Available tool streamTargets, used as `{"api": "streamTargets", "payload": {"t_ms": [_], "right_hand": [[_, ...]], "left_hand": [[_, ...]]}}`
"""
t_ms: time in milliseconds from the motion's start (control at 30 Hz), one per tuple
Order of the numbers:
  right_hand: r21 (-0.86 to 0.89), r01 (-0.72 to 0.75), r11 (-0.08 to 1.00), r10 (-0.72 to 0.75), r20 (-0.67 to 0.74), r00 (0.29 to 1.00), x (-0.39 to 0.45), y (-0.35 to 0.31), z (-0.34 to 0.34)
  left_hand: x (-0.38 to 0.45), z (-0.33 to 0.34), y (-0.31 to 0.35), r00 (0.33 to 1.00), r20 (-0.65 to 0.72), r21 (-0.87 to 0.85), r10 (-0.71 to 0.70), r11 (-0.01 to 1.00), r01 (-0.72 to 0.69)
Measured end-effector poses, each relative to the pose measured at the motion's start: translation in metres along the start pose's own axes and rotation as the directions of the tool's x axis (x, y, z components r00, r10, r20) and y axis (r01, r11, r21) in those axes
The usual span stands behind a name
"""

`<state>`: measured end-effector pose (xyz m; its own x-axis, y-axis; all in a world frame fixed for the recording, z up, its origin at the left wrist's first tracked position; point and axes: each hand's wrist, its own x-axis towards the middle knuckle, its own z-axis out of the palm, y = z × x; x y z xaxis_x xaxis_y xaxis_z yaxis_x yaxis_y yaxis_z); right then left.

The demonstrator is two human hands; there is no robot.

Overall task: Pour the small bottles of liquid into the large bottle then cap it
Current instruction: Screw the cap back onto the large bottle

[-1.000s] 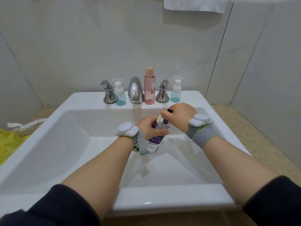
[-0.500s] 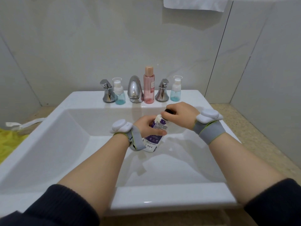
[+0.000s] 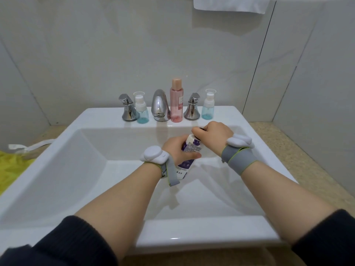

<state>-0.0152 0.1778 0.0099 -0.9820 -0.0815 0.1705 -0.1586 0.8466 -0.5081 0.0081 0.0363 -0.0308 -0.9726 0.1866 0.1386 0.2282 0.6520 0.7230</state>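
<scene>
Tilting with its dark cap [image 3: 200, 129] up and away, base toward the viewer, a white bottle [image 3: 190, 150] with purple label is gripped over the sink [image 3: 192, 235] by the left hand [image 3: 177, 150]; its cap is pinched by the right hand [image 3: 216, 134].

white bottle [image 3: 189, 150]: purple-and-white label, small print rows present, too blurred to read | pink bottle [image 3: 176, 101]: pale label patch on its side, no characters legible | other bottles, taps, wrist devices: bore no readable text
</scene>
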Motion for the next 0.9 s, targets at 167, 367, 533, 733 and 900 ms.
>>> {"api": "streamTargets", "payload": {"t_ms": [167, 367, 533, 733, 900], "right_hand": [[0.039, 0.018, 0.999, -0.019, 0.015, 1.000, 0.001, 0.002, -0.001], [0.204, 0.029, 0.979, -0.046, 0.076, 0.996, 0.004, 0.011, -0.001], [0.539, -0.040, 0.841, -0.124, 0.264, 0.956, 0.006, 0.017, -0.001], [0.587, 0.049, 0.808, -0.211, 0.211, 0.954, 0.003, 0.017, 0.009], [0.588, 0.142, 0.796, -0.180, 0.005, 0.984, 0.000, 0.014, 0.002]], "left_hand": [[0.000, -0.006, -0.010, 0.988, 0.137, 0.012, -0.068, 0.998, 0.067], [-0.005, -0.010, -0.030, 0.974, 0.189, -0.088, -0.127, 0.985, 0.146], [-0.005, -0.012, -0.022, 0.977, 0.186, -0.257, -0.103, 0.955, 0.149], [-0.004, -0.014, -0.010, 0.963, 0.239, -0.345, -0.124, 0.916, 0.204], [0.007, -0.024, 0.003, 0.995, 0.061, -0.266, -0.075, 0.960, 0.089]]}}
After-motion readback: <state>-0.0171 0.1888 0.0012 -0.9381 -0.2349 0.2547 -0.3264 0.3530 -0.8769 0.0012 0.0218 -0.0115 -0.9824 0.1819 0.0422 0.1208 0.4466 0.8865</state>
